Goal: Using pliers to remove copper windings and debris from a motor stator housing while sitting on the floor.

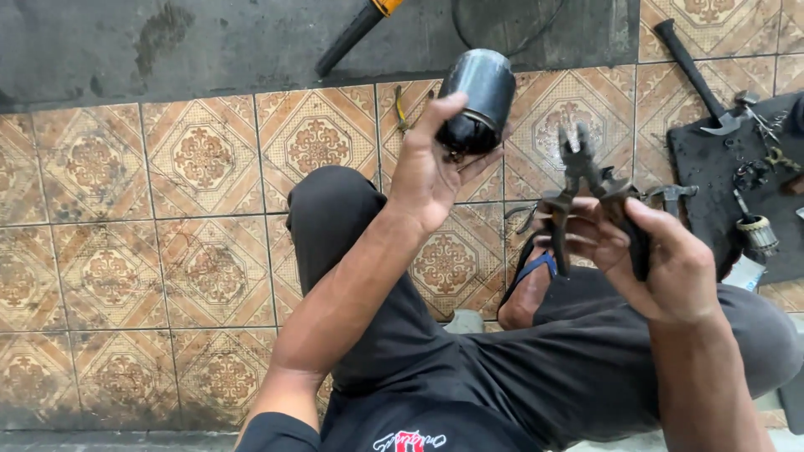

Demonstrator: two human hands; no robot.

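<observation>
The left hand (431, 172) pinches a dark metal cylinder (477, 99) by its near end, while the right hand (662, 259) clasps pliers (586, 197); that shallow fingertip hold could let the cylinder drop onto the tiled floor (201, 218).

A patterned tile floor (209, 243) carries a black mat (712, 176) (tools atop) and hammer (695, 75).
</observation>
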